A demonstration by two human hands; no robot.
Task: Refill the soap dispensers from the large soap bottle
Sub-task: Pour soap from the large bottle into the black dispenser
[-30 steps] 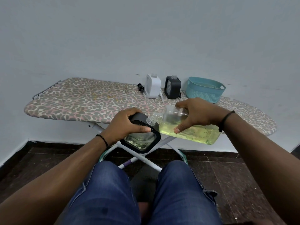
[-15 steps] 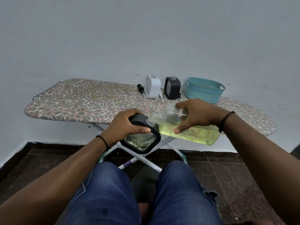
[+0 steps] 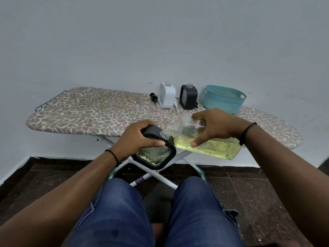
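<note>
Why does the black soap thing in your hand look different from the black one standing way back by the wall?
The black square dispenser held by the left hand is tilted, showing yellowish soap through its clear window; the black dispenser on the leopard-print ironing board stands upright, and whether it holds soap cannot be seen. The held one meets the big clear soap bottle's neck; the far one stands untouched. Both are black, boxy, pump-less.

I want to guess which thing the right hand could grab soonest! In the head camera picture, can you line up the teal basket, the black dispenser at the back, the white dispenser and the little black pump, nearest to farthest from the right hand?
From the right hand:
1. Teal basket, just behind it.
2. Black dispenser at the back, behind and leftward.
3. White dispenser, further left.
4. Little black pump, farthest left.
</note>
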